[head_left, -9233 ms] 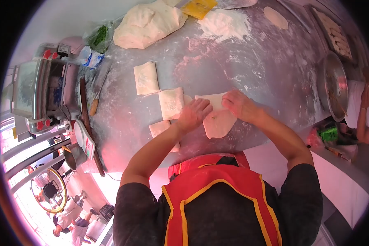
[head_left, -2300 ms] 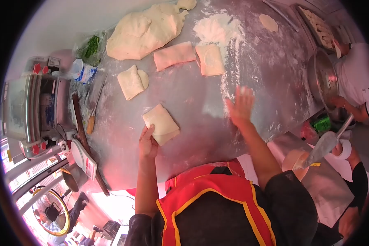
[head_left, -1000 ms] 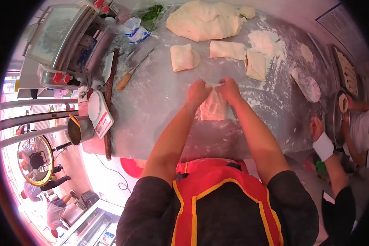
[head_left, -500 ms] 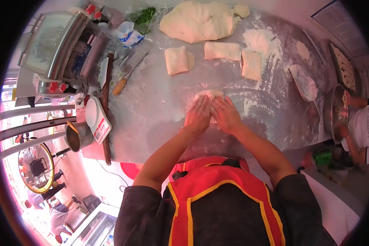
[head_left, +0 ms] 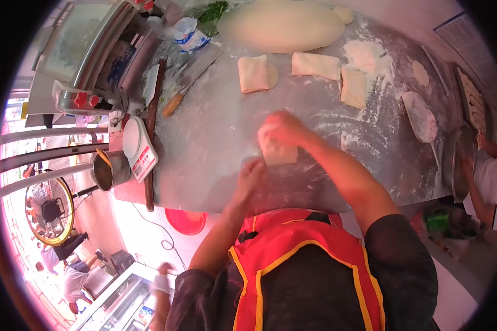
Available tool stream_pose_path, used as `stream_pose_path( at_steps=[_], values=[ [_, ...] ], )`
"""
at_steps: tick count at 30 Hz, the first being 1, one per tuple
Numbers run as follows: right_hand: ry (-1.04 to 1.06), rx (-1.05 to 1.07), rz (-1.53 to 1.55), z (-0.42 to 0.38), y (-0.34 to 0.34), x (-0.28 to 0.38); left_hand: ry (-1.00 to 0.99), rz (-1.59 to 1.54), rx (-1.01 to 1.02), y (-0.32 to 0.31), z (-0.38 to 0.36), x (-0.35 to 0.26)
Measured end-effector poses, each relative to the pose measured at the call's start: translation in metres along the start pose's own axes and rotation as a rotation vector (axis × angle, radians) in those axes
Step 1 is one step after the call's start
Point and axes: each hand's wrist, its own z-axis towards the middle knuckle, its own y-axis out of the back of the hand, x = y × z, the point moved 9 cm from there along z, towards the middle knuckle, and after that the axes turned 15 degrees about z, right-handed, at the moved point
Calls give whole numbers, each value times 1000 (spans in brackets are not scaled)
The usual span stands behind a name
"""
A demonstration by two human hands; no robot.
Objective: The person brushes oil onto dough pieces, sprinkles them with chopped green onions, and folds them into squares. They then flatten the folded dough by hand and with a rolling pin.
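Observation:
A flat, folded piece of dough lies on the metal worktop in front of me. My right hand, slightly smeared by motion, is closed at the far end of this piece, its fingertips partly hidden. Just off the near left corner is my left hand, its fingers curled in and nothing visible in them. Farther back lie three folded dough pieces: one at the left, one in the middle and one at the right. Behind them rests a large mass of dough.
Loose flour and a floury scoop are at the right. On the left are a wooden-handled tool, a long rod, a scale and a rolling machine. A co-worker's arm is beside a metal bowl.
Both hands were together on the dough piece. My left hand has drawn back toward me, while my right hand has closed at the far end. The whole view has shifted slightly.

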Motion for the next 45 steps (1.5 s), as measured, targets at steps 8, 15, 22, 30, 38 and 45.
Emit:
stream_pose_path(
  at_steps=[8, 15, 22, 30, 38, 45],
  values=[
    [-792, -380, -18, -168, 90, -45, -136, 530, -107, -13, 74, -67],
    [-760, -505, 317, -104, 79, -79, -195, 721, -5, -77, 111, -116],
    [-216, -366, -194, -146, 69, 16, -920, 1080, -134, -107, 11, -120],
    [-15, -410, -423, -155, 43, 42, -1089, 1517, -122, -138, 1, -75],
    [-752, -736, 547, -225, 44, -31, -634, 1091, -72, -90, 44, -145],
    [-712, -1122, 1712, -194, -16, -40, -720, 1392, -32, -128, 41, -146]
  ],
)
